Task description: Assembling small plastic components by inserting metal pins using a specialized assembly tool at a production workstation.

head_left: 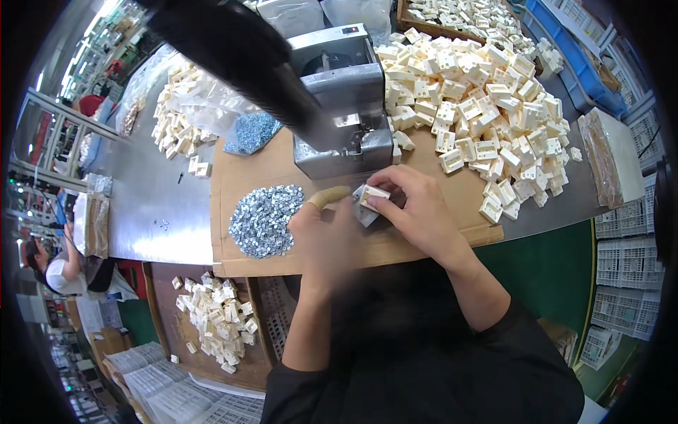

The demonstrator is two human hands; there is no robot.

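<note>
My right hand (417, 205) grips a small cream plastic housing (373, 197) between thumb and fingers, just in front of a grey metal bench machine (342, 99). Beneath the housing lies a greyish, partly see-through piece (366, 215) whose kind I cannot make out. My left hand (326, 237) is smeared by motion close by on the left. A tan finger cot covers its forefinger, which points toward the housing; whether that hand holds anything is not visible. Next to it, a heap of small silvery metal parts (267, 220) rests on the cardboard sheet (282, 266).
A large pile of cream housings (480, 106) covers the bench at right. More lie at the far left (176, 113) and in a wooden tray (162, 321) lower left. A dark arm-like bar (233, 56) hangs overhead. Another person (63, 268) is at far left.
</note>
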